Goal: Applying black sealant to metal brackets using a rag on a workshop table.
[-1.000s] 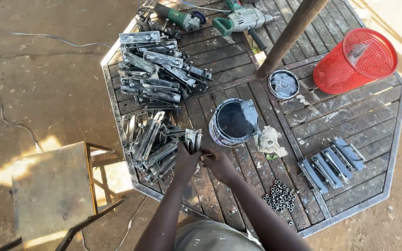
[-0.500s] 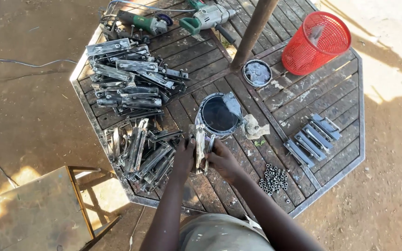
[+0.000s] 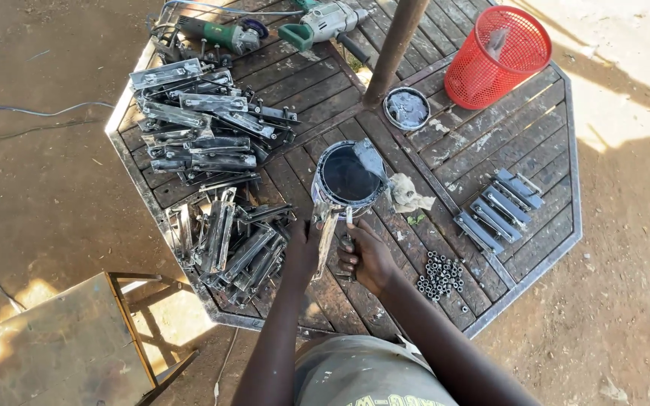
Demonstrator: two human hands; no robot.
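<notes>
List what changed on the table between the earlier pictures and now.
Both hands moved from the table's near edge toward the paint can. The left hand now holds a long metal bracket upright by the can; the right hand grips a thin tool beside it. The bracket piles, red basket and nuts stayed put.

Sunlit dirt ground (image 3: 54,188), wooden table (image 3: 520,143)
</notes>
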